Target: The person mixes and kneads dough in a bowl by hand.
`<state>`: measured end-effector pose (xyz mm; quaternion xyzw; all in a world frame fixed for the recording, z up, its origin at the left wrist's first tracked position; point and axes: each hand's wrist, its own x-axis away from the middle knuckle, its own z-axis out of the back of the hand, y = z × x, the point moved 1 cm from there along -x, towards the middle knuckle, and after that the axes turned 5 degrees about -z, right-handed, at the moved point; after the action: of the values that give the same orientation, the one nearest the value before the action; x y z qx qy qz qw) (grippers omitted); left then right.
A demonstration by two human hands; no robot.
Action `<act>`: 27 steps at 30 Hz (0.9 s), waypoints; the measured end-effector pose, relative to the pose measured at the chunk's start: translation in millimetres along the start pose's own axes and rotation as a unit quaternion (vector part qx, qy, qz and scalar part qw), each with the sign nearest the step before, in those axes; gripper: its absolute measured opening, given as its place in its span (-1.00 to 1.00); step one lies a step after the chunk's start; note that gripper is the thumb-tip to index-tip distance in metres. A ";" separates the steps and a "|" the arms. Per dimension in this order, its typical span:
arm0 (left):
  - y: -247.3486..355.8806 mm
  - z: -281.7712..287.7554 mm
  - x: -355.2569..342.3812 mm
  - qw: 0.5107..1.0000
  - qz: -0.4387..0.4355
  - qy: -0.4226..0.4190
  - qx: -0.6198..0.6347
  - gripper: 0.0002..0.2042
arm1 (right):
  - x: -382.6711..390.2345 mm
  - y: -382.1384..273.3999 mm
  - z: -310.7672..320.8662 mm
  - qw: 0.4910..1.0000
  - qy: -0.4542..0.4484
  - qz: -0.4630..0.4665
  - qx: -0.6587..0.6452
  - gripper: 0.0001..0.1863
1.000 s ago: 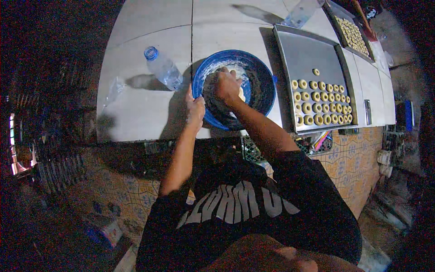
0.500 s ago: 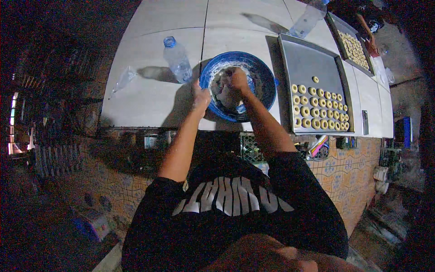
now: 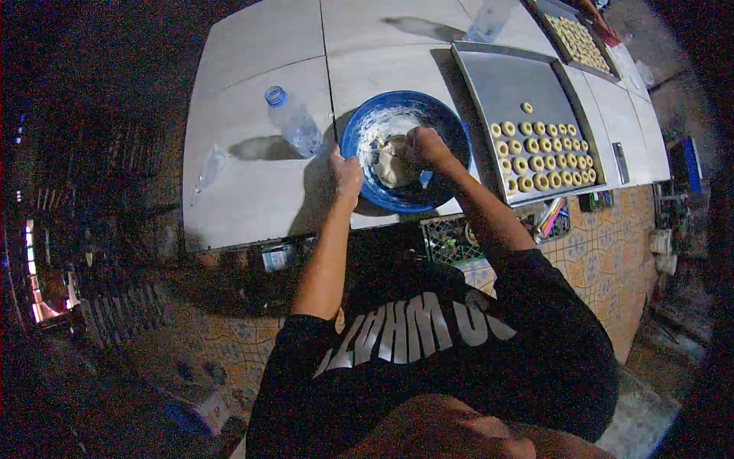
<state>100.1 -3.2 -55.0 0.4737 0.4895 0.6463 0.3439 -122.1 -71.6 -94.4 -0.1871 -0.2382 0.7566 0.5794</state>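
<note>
A blue bowl [image 3: 359, 130] dusted with white powder holds a pale lump of dough [image 3: 391, 167]. My left hand [image 3: 346, 172] is closed on the bowl's left rim, thumb side toward me. Inside the bowl, at the right of the lump, my right hand [image 3: 428, 147] has curled fingers pressed into the dough, its fingertips partly hidden. Left of the bowl stands an uncapped clear bottle [image 3: 294, 126] with a blue neck.
A metal tray [image 3: 507, 74] holds several dough rings. A second tray [image 3: 575, 41], also filled, lies behind it, near another person's arm [image 3: 599, 24]. A clear bottle [image 3: 485, 20], a small plastic bag [image 3: 209, 170] and a dark flat object [image 3: 620, 162] are on the tiled table [image 3: 245, 46].
My right hand has shifted right within the bowl, uncovering more of the dough lump. My left hand stays at the rim. The view has tilted and shifted slightly.
</note>
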 end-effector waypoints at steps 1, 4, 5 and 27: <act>3.9 -0.4 0.9 1.000 -0.015 0.011 -0.009 -0.38 | 0.7 0.3 -2.1 1.000 0.015 -0.003 -0.025 -0.70; 25.7 -3.9 12.1 1.000 0.001 0.010 0.014 -0.43 | -11.1 -3.5 -0.3 0.997 0.029 0.073 0.001 -0.74; 33.9 -3.4 18.6 0.998 -0.018 0.007 -0.060 -0.43 | -17.0 -1.0 3.9 0.995 -0.049 0.079 0.039 -0.70; 52.2 -26.6 24.3 0.687 -0.275 -0.331 -0.585 -0.30 | 55.6 -58.3 41.3 0.998 0.018 -0.034 -0.039 -0.44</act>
<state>68.2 -4.1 -0.1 0.2039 -0.0254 0.4788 0.8535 -113.7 -11.4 -27.4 -0.2149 -0.2636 0.7231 0.6013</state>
